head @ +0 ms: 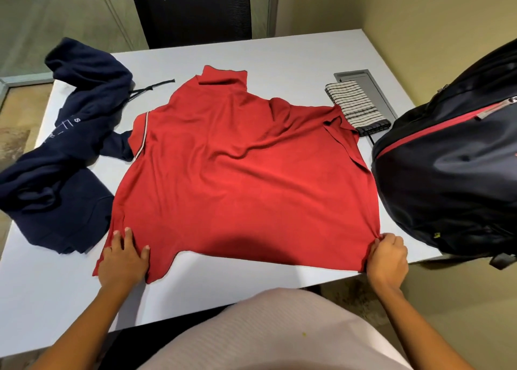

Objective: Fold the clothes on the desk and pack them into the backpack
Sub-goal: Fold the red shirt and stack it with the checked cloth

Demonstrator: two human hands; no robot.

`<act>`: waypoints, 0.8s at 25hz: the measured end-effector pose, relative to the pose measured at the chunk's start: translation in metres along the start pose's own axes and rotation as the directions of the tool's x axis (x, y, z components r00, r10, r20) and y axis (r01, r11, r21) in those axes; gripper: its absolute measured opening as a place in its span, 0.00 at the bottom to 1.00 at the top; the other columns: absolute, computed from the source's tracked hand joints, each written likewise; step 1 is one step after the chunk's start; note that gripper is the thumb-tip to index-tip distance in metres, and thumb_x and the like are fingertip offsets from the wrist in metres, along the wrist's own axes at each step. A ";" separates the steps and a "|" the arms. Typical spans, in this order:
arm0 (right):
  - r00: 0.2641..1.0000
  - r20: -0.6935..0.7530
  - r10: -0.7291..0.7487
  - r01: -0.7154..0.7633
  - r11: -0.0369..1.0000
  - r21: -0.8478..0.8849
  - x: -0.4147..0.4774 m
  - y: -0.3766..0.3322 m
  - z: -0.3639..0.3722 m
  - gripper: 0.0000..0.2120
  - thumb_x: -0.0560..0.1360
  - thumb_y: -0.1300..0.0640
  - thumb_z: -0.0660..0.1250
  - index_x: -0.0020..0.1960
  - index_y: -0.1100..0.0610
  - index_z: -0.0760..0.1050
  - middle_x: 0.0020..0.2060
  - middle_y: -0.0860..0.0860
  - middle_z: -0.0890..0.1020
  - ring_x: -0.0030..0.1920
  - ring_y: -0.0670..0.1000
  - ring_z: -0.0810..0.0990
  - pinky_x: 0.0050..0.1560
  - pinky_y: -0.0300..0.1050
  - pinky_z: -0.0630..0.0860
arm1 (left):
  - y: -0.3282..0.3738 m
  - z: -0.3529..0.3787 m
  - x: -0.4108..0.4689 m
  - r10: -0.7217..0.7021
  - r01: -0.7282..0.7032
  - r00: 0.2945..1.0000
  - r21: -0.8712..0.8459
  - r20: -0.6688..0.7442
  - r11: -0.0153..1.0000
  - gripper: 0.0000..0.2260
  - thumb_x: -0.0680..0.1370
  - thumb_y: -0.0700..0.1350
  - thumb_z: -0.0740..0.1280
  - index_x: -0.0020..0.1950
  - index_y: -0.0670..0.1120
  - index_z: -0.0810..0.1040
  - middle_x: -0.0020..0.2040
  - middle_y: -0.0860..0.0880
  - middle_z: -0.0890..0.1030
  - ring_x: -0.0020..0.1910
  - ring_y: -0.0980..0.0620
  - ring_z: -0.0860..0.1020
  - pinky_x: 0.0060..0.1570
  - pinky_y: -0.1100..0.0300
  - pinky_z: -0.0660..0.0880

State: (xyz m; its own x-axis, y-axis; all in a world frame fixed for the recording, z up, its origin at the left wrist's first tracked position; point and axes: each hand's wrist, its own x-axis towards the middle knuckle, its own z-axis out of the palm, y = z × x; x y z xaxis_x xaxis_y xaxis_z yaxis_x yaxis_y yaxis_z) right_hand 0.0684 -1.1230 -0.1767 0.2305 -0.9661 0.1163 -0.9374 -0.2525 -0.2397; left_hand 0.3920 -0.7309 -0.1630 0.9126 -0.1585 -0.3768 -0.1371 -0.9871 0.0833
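- While the fingers [126,235] of the left hand [123,260] lie straight and spread, palm down, they press flat on the near left corner of the red polo shirt [237,160].
- The right hand [387,257] has its fingers curled in, pinching the shirt's near right corner, and the cloth puckers at that grip.
- This hand sits right at the near edge of the desk [265,51], so the hem between the two hands runs close along that edge on the right side.
- On the near left, a bare strip of desk lies between the hem and the desk edge.
- The shirt lies spread in the middle of the desk, collar at the far end, with wrinkles across the chest.
- Its left sleeve overlaps the navy hoodie [64,146], which is bunched up and hangs over the left edge of the desk; a drawstring [152,86] trails from it.
- Its right sleeve touches a folded striped cloth [355,105], which lies partly over a grey cable hatch [369,83].
- The backpack [447,160] stands at the right edge of the desk, just beside the shirt's right side; whether they touch I cannot tell.
- Beyond the collar a bare band of desk runs to the far edge, where a dark chair [193,9] stands.
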 end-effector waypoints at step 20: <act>0.926 0.324 0.193 -0.253 0.955 0.156 0.060 -0.024 -0.048 0.12 0.75 0.60 0.70 0.52 0.68 0.78 0.49 0.68 0.81 0.54 0.69 0.76 0.52 0.55 0.73 | 0.015 -0.113 0.062 -0.416 0.346 0.908 -0.638 0.044 0.688 0.14 0.73 0.44 0.74 0.48 0.33 0.78 0.42 0.34 0.82 0.42 0.38 0.83 0.40 0.49 0.79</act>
State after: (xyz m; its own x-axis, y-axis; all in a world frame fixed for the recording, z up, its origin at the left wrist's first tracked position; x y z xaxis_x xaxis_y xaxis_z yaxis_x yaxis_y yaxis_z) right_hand 0.0918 -1.1726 -0.1180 0.1176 -0.9608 -0.2511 -0.9126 -0.0049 -0.4087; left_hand 0.4898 -0.7527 -0.0807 0.8689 0.2656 -0.4177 0.4673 -0.7183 0.5153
